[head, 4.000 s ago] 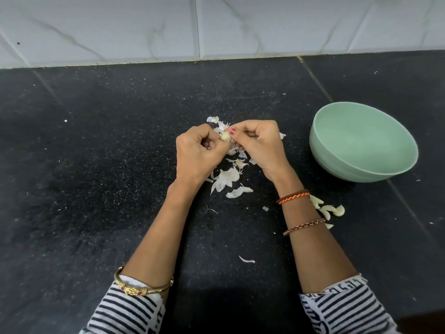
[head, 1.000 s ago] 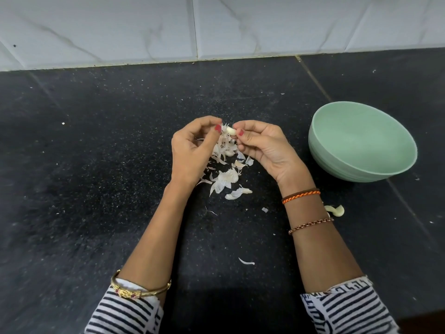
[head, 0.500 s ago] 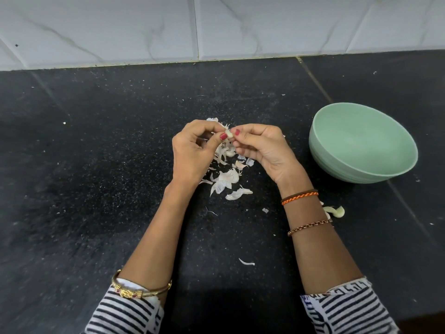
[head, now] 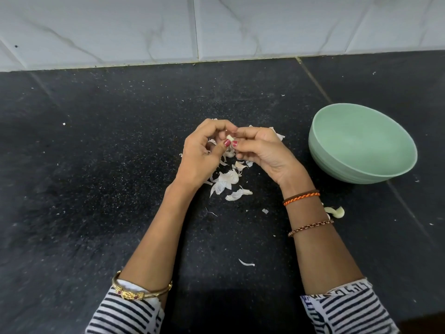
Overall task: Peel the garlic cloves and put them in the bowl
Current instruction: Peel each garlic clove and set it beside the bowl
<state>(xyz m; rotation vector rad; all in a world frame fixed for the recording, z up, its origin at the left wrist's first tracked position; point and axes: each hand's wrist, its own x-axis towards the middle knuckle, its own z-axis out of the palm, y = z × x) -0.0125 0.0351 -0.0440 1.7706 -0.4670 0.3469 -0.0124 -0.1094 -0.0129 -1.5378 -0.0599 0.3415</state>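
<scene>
We pinch a small pale garlic clove [head: 229, 138] between left hand [head: 201, 155] and right hand [head: 261, 150], above the papery white skins [head: 226, 180]. Risk: slick clove squirts out, missing the mint-green round bowl [head: 361, 143] well to the right.

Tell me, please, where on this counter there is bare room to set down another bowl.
The widest bare patch lies left of the left hand, up to the wall tiles. Another lies behind the hands, between tiles and green bowl. It is crowded under the hands, with garlic skins, and beside the right forearm, with cloves.
</scene>
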